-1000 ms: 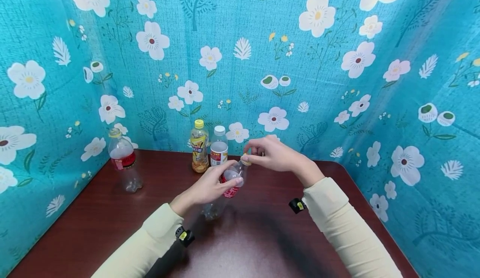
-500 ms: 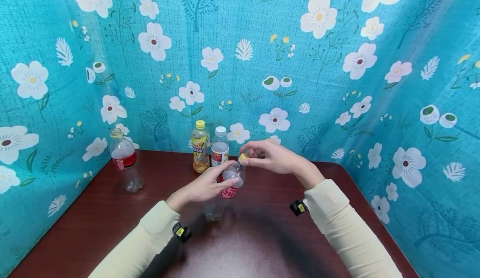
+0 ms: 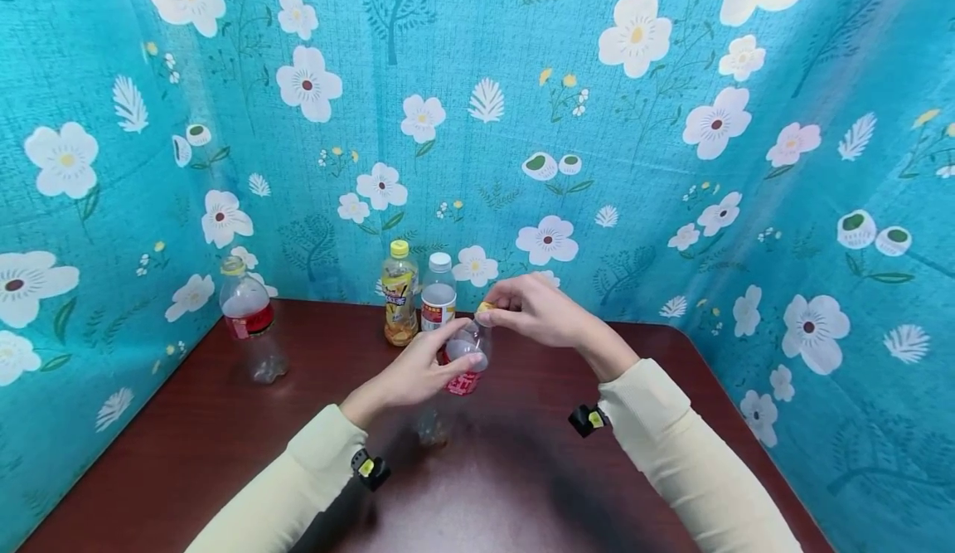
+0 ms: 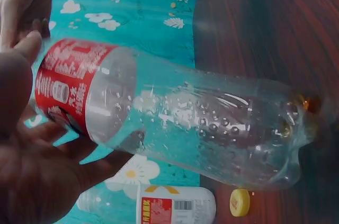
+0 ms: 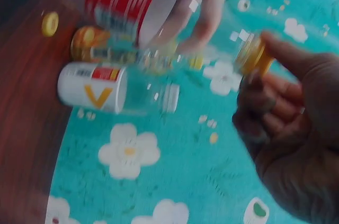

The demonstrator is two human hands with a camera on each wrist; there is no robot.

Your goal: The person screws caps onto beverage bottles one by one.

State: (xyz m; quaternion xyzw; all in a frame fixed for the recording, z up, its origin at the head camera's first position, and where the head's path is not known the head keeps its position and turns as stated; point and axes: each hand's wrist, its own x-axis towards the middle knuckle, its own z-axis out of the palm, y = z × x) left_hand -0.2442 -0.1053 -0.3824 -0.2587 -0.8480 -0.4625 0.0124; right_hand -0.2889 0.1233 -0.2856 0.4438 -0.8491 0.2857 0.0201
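Observation:
An empty clear plastic bottle (image 4: 175,113) with a red label is tilted in front of me, its base low over the table. My left hand (image 3: 414,372) grips it around the upper part, thumb on one side and fingers on the other. At the neck sits a yellow cap (image 5: 258,57), which my right hand (image 3: 548,312) pinches between thumb and fingers. The right hand's other fingers are curled under, as the right wrist view shows.
Behind stand a yellow-capped tea bottle (image 3: 400,296) and a white-capped bottle (image 3: 438,294). Another clear bottle (image 3: 249,322) with a red label stands at left. A loose yellow cap (image 4: 240,202) lies on the dark red table (image 3: 172,453). Flowered blue cloth (image 3: 477,122) surrounds the table.
The bottle shifted slightly left, then back right, both hands moving with it. My right thumb and fingers changed their position on the cap; the other bottles stayed put.

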